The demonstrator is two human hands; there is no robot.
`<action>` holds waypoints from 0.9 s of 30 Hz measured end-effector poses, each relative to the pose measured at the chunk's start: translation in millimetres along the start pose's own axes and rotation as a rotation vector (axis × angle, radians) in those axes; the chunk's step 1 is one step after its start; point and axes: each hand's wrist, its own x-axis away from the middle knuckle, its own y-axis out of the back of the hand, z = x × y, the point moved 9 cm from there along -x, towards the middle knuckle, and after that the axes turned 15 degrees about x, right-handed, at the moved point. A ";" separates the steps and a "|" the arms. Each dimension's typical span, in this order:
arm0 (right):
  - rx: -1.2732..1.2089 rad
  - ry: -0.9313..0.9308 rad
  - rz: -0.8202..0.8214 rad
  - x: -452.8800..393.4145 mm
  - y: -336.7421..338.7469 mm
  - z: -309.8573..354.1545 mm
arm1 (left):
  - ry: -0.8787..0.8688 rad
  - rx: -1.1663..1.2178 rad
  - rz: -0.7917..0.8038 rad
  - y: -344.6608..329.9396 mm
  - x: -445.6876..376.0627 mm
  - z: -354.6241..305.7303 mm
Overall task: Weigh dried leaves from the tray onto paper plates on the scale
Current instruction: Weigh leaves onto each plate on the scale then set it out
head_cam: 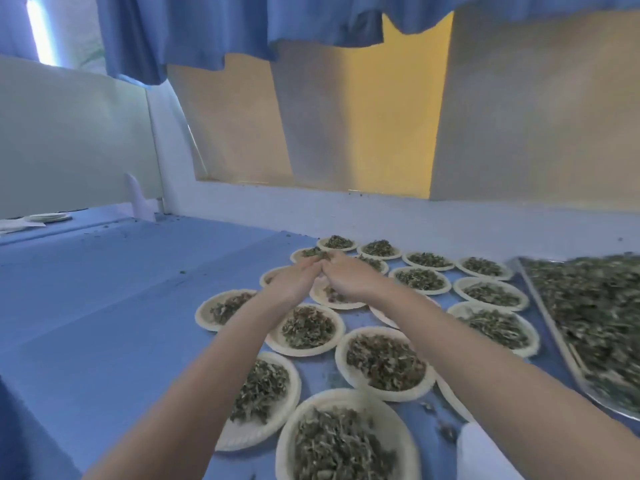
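Blue covers the whole table (104, 306) in front of me, running back to a pale wall with a blue curtain (242, 26) hanging above it. Both my arms are stretched out toward the far edge, and my left hand (294, 280) and right hand (346, 277) meet side by side over a far plate (298, 254) in the back row, fingers bent down onto its small heap of dried leaves (313, 252); whether they pinch leaves or only touch them I cannot tell through the blur. That plate lies straight ahead of me, about as near to one hand as the other. The tray (540, 292) sits well off to the right, nearer my right arm, its long side running from the near right edge of the table back toward the wall, and it is covered with loose leaves. Between me and the far plate, paper plates fill the right half of the table in rows, each holding a mound of leaves, the nearest plate (294, 431) close to the front edge. I see no scale anywhere, so I judge the next scoop calls for a reach right to the tray
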 end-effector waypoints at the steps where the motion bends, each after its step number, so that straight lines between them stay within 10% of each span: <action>1: 0.093 -0.006 0.013 16.6 14.3 -11.5 | -0.021 -0.012 0.040 -20.2 5.8 -10.9; 9: 0.613 -0.232 0.067 178.9 115.4 -146.9 | -0.242 -0.177 0.363 -234.7 63.5 -103.7; 27: 0.493 -0.685 -0.065 442.4 150.9 -411.2 | -0.268 -0.260 0.651 -531.1 158.9 -105.5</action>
